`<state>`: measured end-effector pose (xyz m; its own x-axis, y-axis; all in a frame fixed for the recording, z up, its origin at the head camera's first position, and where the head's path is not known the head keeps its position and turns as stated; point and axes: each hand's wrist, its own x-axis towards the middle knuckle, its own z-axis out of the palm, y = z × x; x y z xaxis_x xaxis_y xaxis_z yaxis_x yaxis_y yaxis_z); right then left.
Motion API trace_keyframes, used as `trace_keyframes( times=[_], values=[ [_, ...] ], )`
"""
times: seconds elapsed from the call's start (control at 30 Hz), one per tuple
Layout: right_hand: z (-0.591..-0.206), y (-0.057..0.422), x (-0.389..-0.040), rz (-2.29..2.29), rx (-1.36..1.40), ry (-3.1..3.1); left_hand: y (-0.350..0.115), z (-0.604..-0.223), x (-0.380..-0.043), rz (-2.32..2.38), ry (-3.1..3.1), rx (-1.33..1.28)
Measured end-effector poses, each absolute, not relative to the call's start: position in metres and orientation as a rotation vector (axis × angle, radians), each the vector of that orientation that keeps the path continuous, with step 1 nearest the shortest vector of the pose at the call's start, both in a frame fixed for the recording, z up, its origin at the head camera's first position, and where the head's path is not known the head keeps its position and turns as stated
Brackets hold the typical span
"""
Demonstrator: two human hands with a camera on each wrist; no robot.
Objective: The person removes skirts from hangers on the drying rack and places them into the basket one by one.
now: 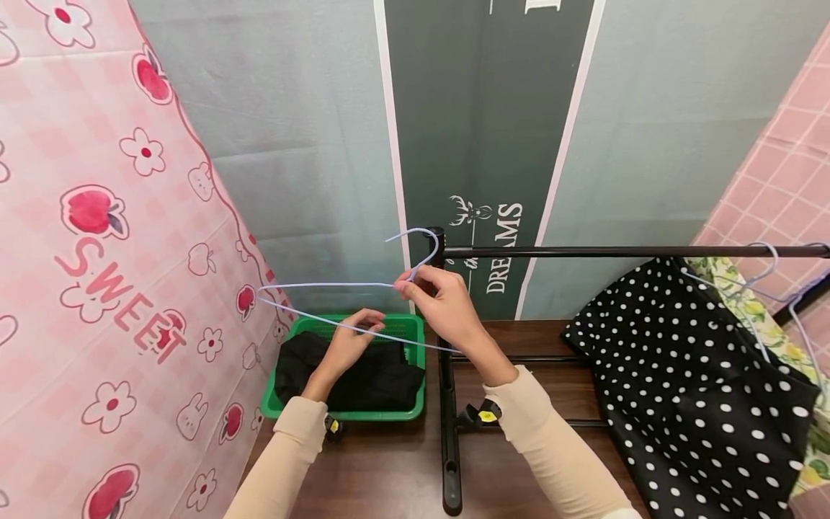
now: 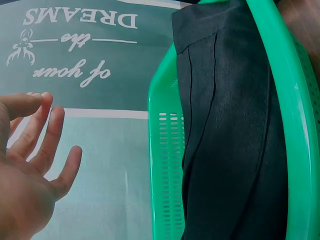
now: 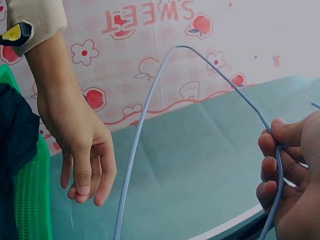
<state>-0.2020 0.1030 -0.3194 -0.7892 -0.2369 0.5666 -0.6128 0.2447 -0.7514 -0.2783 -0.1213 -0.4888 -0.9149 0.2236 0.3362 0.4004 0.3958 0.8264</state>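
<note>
In the head view, the right hand (image 1: pixel 447 299) pinches a lavender hanger (image 1: pixel 324 285) below its hook, just beside the left end of the rail (image 1: pixel 583 251). The left hand (image 1: pixel 346 347) is over the green basket (image 1: pixel 382 416); whether it touches the wire is hard to tell.

Left wrist: its fingers are loosely spread; a black garment (image 2: pixel 230 125) reaches the basket's edge.

Right wrist: the right fingers (image 3: pixel 270 167) curl round the wire.

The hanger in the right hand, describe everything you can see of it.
The bare hanger is thin, pale blue-violet, seemingly coated wire, with a curved open hook, sloping shoulders and a lower bar. The right hand grips it by the hook's base, hook upward, in mid-air. The left hand looks apart from it; in the head view, the bar crosses the green basket.
</note>
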Motion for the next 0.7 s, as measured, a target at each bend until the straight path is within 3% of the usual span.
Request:
trace_keyframes(
  times=[0.7],
  values=[
    [-0.321,0.122,-0.197,1.472,0.740,-2.196,-0.103,-0.482,-0.272,-1.584,-2.463,-0.645]
  ],
)
